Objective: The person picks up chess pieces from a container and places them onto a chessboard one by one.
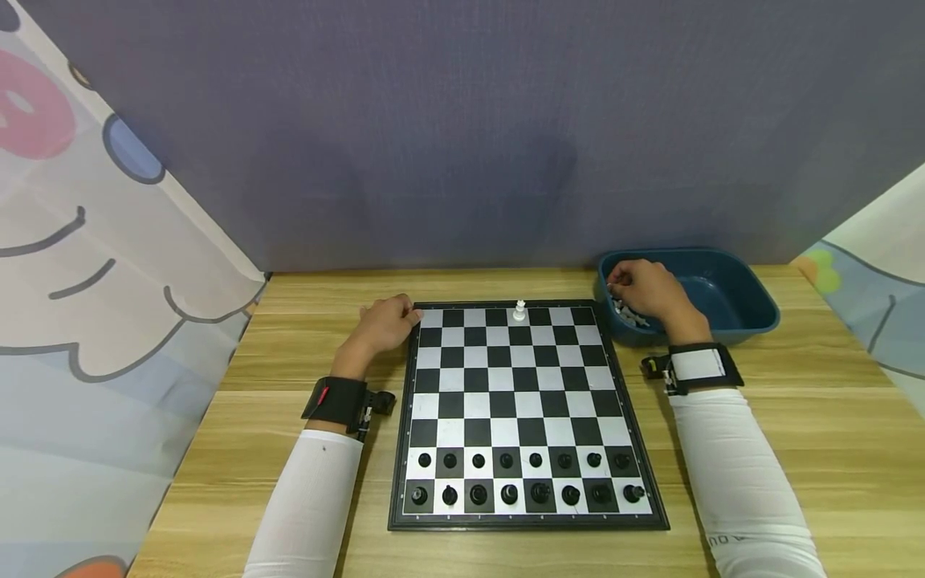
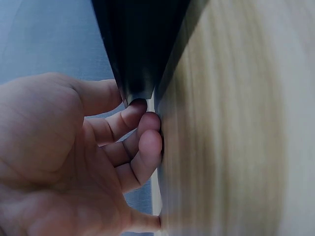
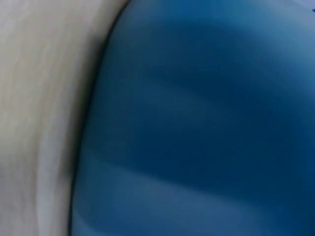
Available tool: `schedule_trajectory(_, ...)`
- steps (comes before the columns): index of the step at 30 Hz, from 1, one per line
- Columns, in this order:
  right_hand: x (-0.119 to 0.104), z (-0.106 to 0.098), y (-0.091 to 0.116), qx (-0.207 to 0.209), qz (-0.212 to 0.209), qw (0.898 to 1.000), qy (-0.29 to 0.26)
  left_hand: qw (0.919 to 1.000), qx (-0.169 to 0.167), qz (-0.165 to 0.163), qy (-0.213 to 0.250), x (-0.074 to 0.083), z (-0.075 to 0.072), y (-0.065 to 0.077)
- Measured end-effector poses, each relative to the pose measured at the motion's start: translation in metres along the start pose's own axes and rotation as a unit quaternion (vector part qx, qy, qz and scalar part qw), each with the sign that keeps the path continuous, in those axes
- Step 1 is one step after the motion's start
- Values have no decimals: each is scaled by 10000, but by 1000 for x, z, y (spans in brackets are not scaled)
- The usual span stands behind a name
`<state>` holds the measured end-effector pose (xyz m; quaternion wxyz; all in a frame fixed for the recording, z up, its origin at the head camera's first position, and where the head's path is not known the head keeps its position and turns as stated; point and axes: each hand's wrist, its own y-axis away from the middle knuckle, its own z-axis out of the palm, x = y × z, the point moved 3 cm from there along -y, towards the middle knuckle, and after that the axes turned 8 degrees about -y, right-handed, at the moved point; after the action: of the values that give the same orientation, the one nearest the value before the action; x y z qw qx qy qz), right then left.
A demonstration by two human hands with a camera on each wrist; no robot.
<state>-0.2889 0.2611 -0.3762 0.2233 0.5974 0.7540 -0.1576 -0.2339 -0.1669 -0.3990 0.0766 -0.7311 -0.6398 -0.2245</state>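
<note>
A black-and-white chessboard [image 1: 511,379] lies on the wooden table. At its far left corner my left hand [image 1: 386,323] pinches the dark frame; in the left wrist view the thumb and index finger meet the board's edge [image 2: 140,49] while the other fingers curl beside it. My right hand [image 1: 648,291] reaches down into a blue plastic bin [image 1: 759,321], its fingers bent over a pile of white chess pieces [image 1: 631,315]. Whether a piece is between those fingertips is hidden. The right wrist view shows just the bin's blurred outer wall [image 3: 197,123].
One white chess piece [image 1: 519,311] stands upright on the far row. Black pieces [image 1: 509,494] fill the two rows nearest me. A grey panel [image 1: 433,144] rises behind the table [image 1: 289,449], and printed cloth [image 1: 108,281] hangs at the left.
</note>
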Motion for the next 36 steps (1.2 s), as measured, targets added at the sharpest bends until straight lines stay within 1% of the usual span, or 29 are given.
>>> schedule_trajectory(6, -2, -4, 2, 169, -42, 9998, 59, 10000, -11, 29, 6, 0, 1, -1)
schedule_trajectory(16, -9, -14, 6, 594, -104, 9982, -53, 10000, -31, 27, 21, 2, 0, 0)
schedule_trajectory(25, -23, -27, 11, 1044, -235, 9942, -31, 10000, -48, -5, 10, 1, -1, -1)
schedule_trajectory(32, -41, -29, 16, 1060, -307, 9938, -161, 10000, -55, -2, 12, 1, -1, -3)
schedule_trajectory(36, -51, -24, 16, 931, -516, 9940, -248, 10000, -70, -9, 16, 1, 0, -3)
